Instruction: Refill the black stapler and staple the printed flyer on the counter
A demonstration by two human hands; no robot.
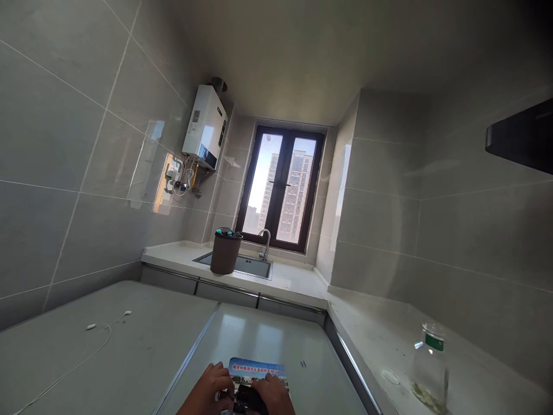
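**Fixtures and Loose Items in the Kitchen**

A white water heater [204,128] hangs on the left wall. Below the window [283,189], a brown bin [225,251] stands at the sink [248,266], beside the tap [265,242]. A clear jar [430,369] stands on the right counter [380,334]. White earphones [97,334] lie on the left surface.

A glass jar [430,366] with a green label is stood on the pale counter [380,328] at right, a small lid [390,376] just beside it; a brown bin [225,251] is set by the sink [248,266]; a white cable [93,340] is laid on the left surface [142,323].
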